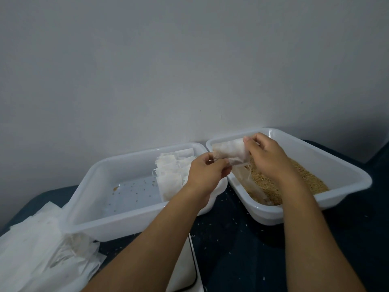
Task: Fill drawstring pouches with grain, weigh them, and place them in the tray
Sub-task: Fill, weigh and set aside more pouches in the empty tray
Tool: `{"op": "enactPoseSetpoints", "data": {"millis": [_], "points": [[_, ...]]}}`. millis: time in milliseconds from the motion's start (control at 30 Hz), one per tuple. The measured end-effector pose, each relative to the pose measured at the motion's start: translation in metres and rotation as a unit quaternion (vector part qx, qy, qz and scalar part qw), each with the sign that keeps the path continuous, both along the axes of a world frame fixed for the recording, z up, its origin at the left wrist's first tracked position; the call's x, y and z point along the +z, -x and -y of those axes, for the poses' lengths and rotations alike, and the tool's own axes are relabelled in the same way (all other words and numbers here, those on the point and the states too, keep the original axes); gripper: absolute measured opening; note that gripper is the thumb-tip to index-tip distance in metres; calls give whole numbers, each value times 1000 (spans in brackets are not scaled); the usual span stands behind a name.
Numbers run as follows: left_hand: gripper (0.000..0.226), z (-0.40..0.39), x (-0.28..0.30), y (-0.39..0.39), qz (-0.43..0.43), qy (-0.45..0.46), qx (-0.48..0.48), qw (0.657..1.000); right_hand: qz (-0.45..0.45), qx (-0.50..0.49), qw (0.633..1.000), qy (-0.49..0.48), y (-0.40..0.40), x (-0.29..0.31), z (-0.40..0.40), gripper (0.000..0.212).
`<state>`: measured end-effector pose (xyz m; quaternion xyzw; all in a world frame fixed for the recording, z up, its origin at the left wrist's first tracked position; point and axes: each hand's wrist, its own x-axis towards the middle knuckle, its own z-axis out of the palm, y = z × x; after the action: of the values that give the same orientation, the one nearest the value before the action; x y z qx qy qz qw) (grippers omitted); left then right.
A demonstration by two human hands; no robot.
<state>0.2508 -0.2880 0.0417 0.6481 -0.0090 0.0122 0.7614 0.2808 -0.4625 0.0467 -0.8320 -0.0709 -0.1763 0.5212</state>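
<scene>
L hand (pixel 207 169), R hand (pixel 266 153) pinching pouch (pixel 230 152)

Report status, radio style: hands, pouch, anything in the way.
Left hand and right hand both pinching pouch. Pouch held above grain tub, not yet on scale. Nothing in the way.

A white drawstring pouch (pixel 230 153) is held up between the left hand (pixel 205 172) and right hand (pixel 268 153), above the right tray (pixel 347 171) of tan grain (pixel 303 182). The left tray (pixel 88 186) holds a few filled pouches (pixel 174 171) at its far right. Empty pouches (pixel 37 245) lie piled at near left.
</scene>
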Motion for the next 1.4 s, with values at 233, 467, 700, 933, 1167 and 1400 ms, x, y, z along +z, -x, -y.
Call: {"op": "enactPoseSetpoints", "data": {"millis": [233,467,700,933,1167,1400], "points": [[19,0,-3,2,-14,-1,-2,1000,10,-12,999,34,2,2,-4,27],[23,1,-1,9,-16,22,1,1000,40,-15,999,23,4,2,-7,4],[29,-14,-8,30,21,-16,-26,999,163,64,984,36,25,25,-23,11],[32,-45,-16,57,86,-119,16,989,191,152,962,120,63,56,-52,17],[34,-79,-19,94,124,-145,52,980,177,210,950,150,82,63,-76,17],[33,-97,-20,109,78,-73,52,993,123,248,951,141,67,49,-89,10]]}}
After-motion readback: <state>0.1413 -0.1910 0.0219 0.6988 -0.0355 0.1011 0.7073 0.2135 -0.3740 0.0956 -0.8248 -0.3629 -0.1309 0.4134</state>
